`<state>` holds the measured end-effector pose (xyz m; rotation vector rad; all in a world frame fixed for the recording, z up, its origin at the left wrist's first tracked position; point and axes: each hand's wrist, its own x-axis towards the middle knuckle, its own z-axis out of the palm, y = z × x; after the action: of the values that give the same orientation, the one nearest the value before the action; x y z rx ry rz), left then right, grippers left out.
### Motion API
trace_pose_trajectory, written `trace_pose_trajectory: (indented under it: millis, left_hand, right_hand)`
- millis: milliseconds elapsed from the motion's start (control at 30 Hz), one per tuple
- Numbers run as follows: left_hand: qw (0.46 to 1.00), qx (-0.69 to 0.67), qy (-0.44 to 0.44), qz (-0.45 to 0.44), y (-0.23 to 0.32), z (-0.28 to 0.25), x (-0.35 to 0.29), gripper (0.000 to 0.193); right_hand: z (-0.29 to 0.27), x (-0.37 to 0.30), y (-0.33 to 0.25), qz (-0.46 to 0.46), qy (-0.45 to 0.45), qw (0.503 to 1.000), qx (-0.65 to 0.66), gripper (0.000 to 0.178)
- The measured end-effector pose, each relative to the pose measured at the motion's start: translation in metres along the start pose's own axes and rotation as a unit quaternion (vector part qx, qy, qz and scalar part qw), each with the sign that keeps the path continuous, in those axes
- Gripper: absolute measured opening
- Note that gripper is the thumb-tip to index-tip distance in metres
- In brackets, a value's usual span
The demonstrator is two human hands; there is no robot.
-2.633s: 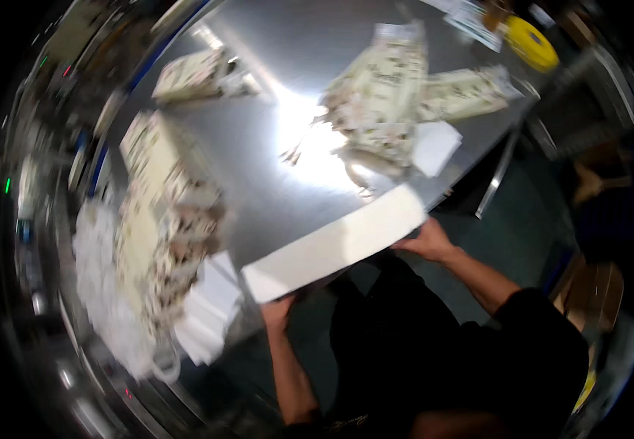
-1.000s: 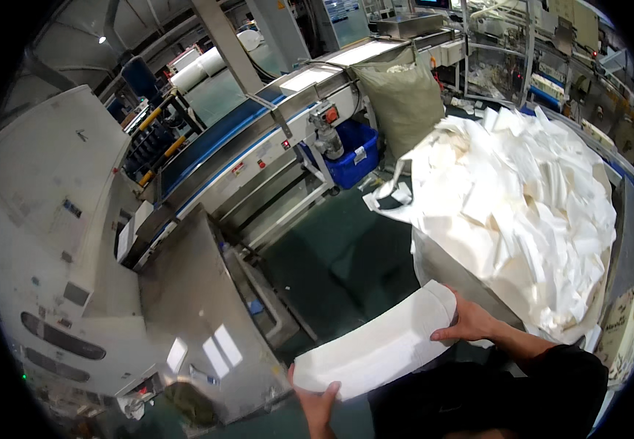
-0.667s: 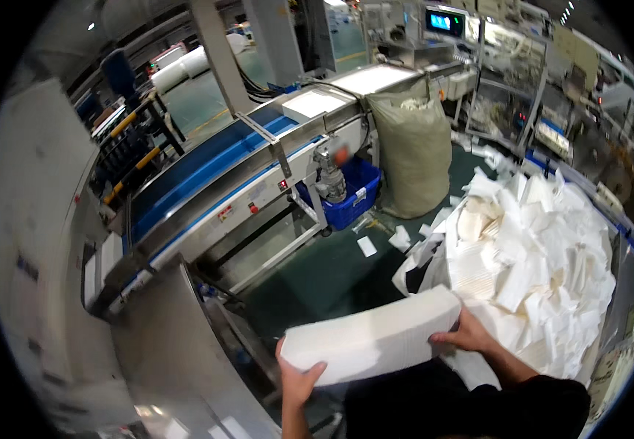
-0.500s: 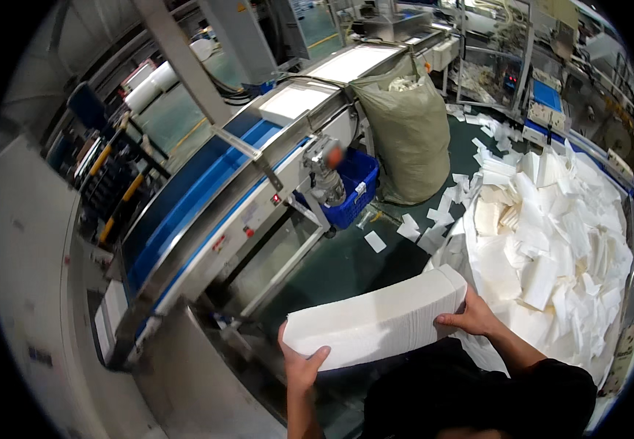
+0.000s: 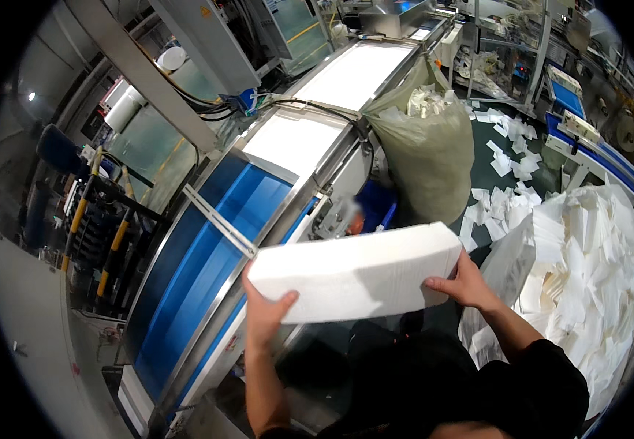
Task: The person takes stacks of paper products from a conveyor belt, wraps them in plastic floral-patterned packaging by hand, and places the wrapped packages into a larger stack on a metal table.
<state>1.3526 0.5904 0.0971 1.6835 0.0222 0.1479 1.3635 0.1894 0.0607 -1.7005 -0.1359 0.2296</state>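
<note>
A long white stack of folded paper sheets (image 5: 357,274), apparently paper towels or tissue, is held between my two hands in front of my body. My left hand (image 5: 264,311) grips its left end, thumb on the near face. At the other end my right hand (image 5: 465,284) holds on the same way, thumb pressed to the near side. The left end of the stack is close to the metal edge of a conveyor with a blue belt (image 5: 211,227). Further up that conveyor lie white surfaces that look like paper stacks (image 5: 293,143). My fingers behind the stack are hidden.
A full greenish sack (image 5: 427,150) stands beside the conveyor, near a blue crate (image 5: 377,203). At right, a large heap of white paper (image 5: 588,271) fills a clear plastic liner. Paper scraps (image 5: 509,143) litter the green floor. Yellow-and-black striped bars (image 5: 114,252) stand at far left.
My hands have raised the paper stack and carried it left, toward the conveyor. The view has shifted, and the stack now covers part of the conveyor's side.
</note>
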Motion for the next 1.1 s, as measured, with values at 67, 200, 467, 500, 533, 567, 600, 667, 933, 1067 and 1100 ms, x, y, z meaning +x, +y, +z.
trace_pose_trajectory:
  millis: [67, 200, 467, 500, 533, 567, 600, 667, 933, 1067, 1100]
  left_hand:
    - [0.998, 0.058, -0.019, -0.003, 0.005, -0.023, 0.074, 0.109]
    - [0.995, 0.089, -0.026, 0.028, 0.000, -0.079, 0.207, 0.102]
    - [0.992, -0.028, -0.062, -0.102, -0.066, -0.257, 0.417, 0.070]
    - [0.987, -0.040, -0.067, -0.138, -0.076, -0.277, 0.432, 0.069]
    - [0.982, -0.042, -0.065, -0.175, -0.093, -0.298, 0.445, 0.068]
    - [0.975, -0.044, -0.061, -0.208, -0.118, -0.319, 0.459, 0.068]
    - [0.968, -0.045, -0.060, -0.239, -0.130, -0.325, 0.472, 0.068]
    - [0.960, -0.016, -0.092, -0.264, -0.148, -0.323, 0.491, 0.068]
    - [0.941, 0.039, -0.249, -0.226, -0.233, -0.274, 0.562, 0.076]
    - [0.962, 0.132, -0.221, -0.096, -0.253, -0.240, 0.596, 0.092]
    - [0.963, 0.135, -0.229, -0.040, -0.247, -0.220, 0.607, 0.092]
  right_hand:
    - [0.010, 0.048, -0.015, 0.005, 0.019, 0.999, -0.026, 0.102]
    - [0.049, 0.148, -0.039, -0.011, 0.009, 0.999, 0.033, 0.098]
    - [0.163, 0.383, -0.076, -0.028, -0.084, 0.995, -0.051, 0.104]
    - [0.180, 0.410, -0.081, -0.005, -0.116, 0.992, -0.044, 0.107]
    - [0.195, 0.428, -0.085, 0.062, -0.135, 0.989, -0.018, 0.107]
    - [0.209, 0.448, -0.090, 0.124, -0.155, 0.980, 0.006, 0.107]
    - [0.220, 0.466, -0.092, 0.184, -0.171, 0.967, 0.032, 0.107]
    - [0.234, 0.498, -0.077, 0.280, -0.168, 0.944, 0.045, 0.107]
    - [0.227, 0.568, 0.005, 0.325, -0.270, 0.856, -0.297, 0.071]
    - [0.217, 0.547, -0.027, 0.176, -0.265, 0.723, -0.614, 0.058]
    - [0.211, 0.540, -0.035, 0.164, -0.268, 0.704, -0.637, 0.057]
